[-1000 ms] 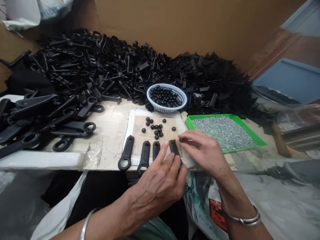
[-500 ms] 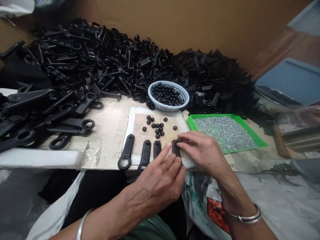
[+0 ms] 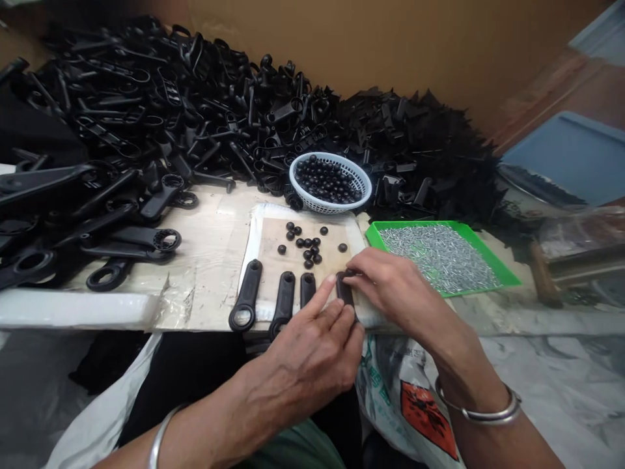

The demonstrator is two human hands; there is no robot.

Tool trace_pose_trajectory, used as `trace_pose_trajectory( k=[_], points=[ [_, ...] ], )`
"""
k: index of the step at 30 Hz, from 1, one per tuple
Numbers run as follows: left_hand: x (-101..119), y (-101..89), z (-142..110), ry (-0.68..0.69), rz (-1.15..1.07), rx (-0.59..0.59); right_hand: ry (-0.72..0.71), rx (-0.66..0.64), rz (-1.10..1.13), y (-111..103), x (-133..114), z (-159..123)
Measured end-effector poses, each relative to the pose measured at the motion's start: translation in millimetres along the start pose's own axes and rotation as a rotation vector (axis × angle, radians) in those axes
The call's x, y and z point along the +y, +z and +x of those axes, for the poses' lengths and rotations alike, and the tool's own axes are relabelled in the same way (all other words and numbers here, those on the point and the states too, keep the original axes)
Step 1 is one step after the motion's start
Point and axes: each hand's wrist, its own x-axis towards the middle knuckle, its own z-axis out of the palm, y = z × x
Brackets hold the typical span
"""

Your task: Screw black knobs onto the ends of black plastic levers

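Note:
Several black plastic handles lie side by side on a brown pad [image 3: 273,242] at the table's front edge. My left hand [image 3: 312,352] rests on the rightmost handle [image 3: 344,290] with its fingers stretched flat along it. My right hand [image 3: 390,286] pinches at that handle's top end; what is between its fingertips is too small to make out. Loose black balls [image 3: 305,247] lie on the pad just beyond the handles.
A white basket [image 3: 331,184] full of black balls stands behind the pad. A green tray [image 3: 442,257] of small metal pins sits to the right. A big heap of black plastic handles [image 3: 146,124] fills the back and left of the table. A printed sack [image 3: 410,404] hangs below the edge.
My right hand has shifted slightly left onto the top of the rightmost handle. My left hand has stayed on the handle. The view has tilted a little.

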Motion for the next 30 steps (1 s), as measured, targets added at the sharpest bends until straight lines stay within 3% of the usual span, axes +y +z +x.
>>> trace_pose_trajectory(
  k=[6, 13, 16, 22, 30],
  points=[
    [-0.1, 0.2, -1.1, -0.005, -0.012, -0.037, 0.024, -0.082, -0.084, -6.1, -5.2, 3.8],
    [-1.3, -1.0, -2.4, -0.026, -0.046, -0.084, 0.086, -0.001, 0.185, 4.7, 9.7, -7.6],
    [-1.8, 0.4, -2.4, -0.030, -0.059, -0.085, 0.112, 0.057, 0.209, 5.5, 11.4, -12.0],
    [-2.2, 0.1, -2.0, -0.042, -0.078, -0.068, 0.026, 0.084, 0.210, 2.8, 7.3, -7.8],
    [-3.1, -1.1, -2.0, -0.022, -0.097, -0.069, -0.041, -0.075, 0.022, -6.2, 2.4, 4.0]
  ],
)
